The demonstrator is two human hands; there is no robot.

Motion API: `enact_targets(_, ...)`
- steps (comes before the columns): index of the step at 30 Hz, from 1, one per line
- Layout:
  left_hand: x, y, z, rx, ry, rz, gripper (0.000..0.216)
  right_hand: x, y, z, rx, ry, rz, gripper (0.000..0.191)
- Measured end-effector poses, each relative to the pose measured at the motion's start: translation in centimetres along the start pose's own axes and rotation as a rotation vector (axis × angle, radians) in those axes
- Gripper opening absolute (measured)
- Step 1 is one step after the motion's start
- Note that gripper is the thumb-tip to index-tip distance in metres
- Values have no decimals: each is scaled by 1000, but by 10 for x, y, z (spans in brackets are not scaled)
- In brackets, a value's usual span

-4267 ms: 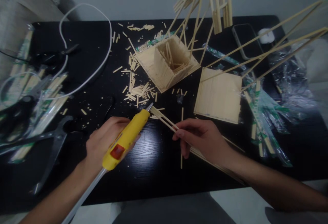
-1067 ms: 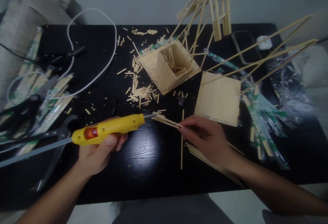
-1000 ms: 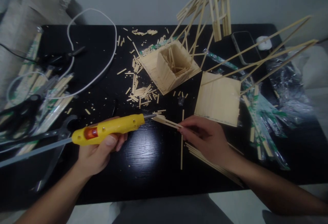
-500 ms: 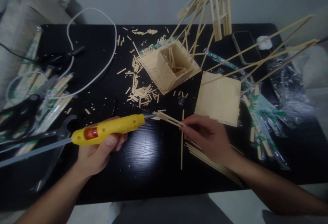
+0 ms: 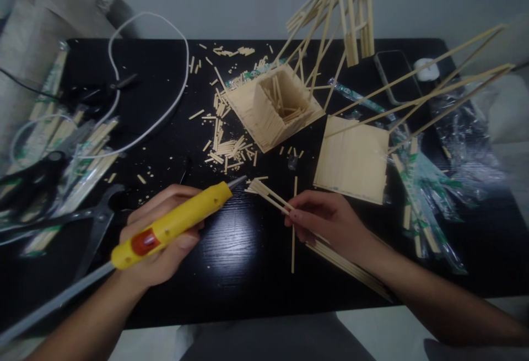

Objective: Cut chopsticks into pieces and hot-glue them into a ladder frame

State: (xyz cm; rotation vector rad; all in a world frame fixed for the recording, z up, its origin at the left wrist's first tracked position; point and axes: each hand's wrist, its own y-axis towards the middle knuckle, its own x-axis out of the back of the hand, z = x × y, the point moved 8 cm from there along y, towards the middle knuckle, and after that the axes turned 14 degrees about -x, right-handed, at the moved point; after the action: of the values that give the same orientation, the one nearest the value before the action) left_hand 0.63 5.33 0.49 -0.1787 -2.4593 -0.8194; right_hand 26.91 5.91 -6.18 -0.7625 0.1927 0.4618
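Observation:
In my left hand (image 5: 161,240) is a yellow hot glue gun (image 5: 177,222), its metal nozzle pointing up and right and a glue stick (image 5: 58,301) trailing from its back end. My right hand (image 5: 326,220) pinches several thin wooden sticks (image 5: 270,194), whose far ends fan out a short way from the nozzle, apart from it. More long sticks (image 5: 351,267) lie on the table under my right wrist. A single stick (image 5: 293,251) lies lengthwise beside my right fingers.
A square stick box on a base (image 5: 285,107) stands behind my hands, with a flat stick panel (image 5: 355,157) to its right. Cut stick pieces (image 5: 231,149) are scattered about. Pliers (image 5: 99,215), scissors (image 5: 52,168), a white cable (image 5: 187,69), a phone (image 5: 397,77) and plastic wrappers (image 5: 433,195) lie around.
My left hand has tilted the glue gun more steeply, and its nozzle has drawn back from the stick ends. My right hand has shifted slightly, still pinching the sticks.

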Motion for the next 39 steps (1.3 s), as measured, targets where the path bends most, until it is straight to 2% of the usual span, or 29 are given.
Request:
enact_targets(4,-7,4,-16,-115,65,46,24,-2,2,-2,-22,41,28,12)
enact_targets(11,-16,3,-20,-165,93,109,12,-3,4,-1,-18,48,26,12)
enact_targets(16,-16,1,-22,-175,142,85,17,-4,3,-2,-19,48,26,13)
enact_targets(26,-19,1,-21,-155,405,199,31,-4,4,-3,-17,48,24,15)
enact_targets(34,-17,-2,-20,-161,343,142,18,-3,3,1,-18,18,-4,21)
enact_targets(39,-19,-3,-18,-149,353,169,21,-3,3,0,-8,30,4,20)
